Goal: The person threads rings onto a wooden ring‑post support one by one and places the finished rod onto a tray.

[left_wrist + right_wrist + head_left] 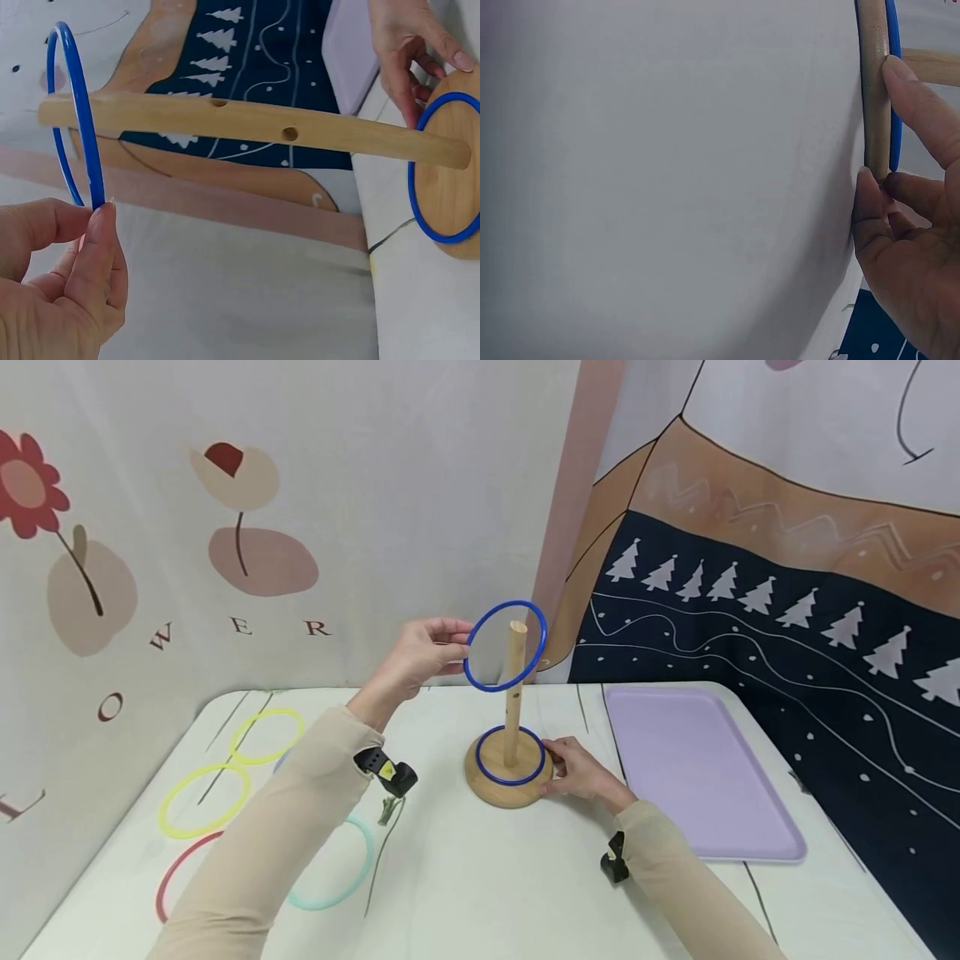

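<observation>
My left hand [420, 656] pinches a thin blue ring [88, 142] by its edge, between thumb and fingers. This ring hangs tilted around the top of an upright wooden peg [513, 718], whose tip pokes through it in the left wrist view. Lower down, a second blue ring [510, 783] lies flat on the round wooden base [504, 797], encircling the foot of the peg. On the right side, my right hand [581, 771] grips the rim of that base. Thumb [915, 94] and fingers sit at its edge in the right wrist view.
A purple tray [697, 777] lies on the right of the white-covered table. To the left are two yellow rings [202, 836], a red ring [161, 889] and a teal ring [370, 852]; my left forearm partly covers this group. A printed cloth backdrop [420, 527] rises behind.
</observation>
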`<state>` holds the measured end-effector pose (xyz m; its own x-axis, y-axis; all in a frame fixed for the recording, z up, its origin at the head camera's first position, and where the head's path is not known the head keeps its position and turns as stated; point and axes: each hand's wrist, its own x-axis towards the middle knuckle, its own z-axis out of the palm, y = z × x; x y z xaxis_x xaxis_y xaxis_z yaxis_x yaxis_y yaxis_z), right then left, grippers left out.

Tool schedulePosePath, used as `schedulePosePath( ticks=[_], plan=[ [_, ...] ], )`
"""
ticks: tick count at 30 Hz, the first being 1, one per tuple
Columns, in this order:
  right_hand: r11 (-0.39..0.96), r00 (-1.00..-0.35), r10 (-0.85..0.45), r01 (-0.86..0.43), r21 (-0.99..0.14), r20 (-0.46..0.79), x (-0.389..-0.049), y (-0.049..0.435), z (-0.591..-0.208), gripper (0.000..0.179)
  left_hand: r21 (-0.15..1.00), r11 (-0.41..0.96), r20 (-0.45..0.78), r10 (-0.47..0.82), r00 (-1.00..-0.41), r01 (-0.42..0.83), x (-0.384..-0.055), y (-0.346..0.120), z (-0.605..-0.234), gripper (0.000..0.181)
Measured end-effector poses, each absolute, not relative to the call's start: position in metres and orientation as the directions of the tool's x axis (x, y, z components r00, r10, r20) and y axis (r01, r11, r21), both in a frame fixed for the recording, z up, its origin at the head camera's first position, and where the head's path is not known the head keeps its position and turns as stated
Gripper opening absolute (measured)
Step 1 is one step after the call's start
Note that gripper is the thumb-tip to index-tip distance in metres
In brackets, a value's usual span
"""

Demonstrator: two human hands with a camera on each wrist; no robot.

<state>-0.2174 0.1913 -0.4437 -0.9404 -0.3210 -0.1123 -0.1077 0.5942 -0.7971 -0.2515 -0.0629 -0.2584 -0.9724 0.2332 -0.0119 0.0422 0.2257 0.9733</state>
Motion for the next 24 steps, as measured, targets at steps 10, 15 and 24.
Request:
schedulePosePath(
  ticks=[10,15,24],
  plan=[
    [0.597,-0.943,-0.318,-0.116,-0.794,-0.101,-0.219,0.193,-0.445,0.081,0.95,0.306,-0.131,0.206,-0.97,-0.064,-0.266,-0.045,-0.299,0.029],
    [0.596,-0.939,-0.33,-0.132,-0.792,-0.091,-0.218,0.193,-0.443,0.08,0.922,0.364,-0.204,0.169,-0.964,-0.132,-0.269,-0.045,-0.337,0.03],
    [0.606,-0.939,-0.328,-0.127,-0.785,-0.101,-0.216,0.191,-0.44,0.083,0.863,0.459,-0.28,0.089,-0.956,-0.211,-0.266,-0.043,-0.387,0.028]
  ],
)
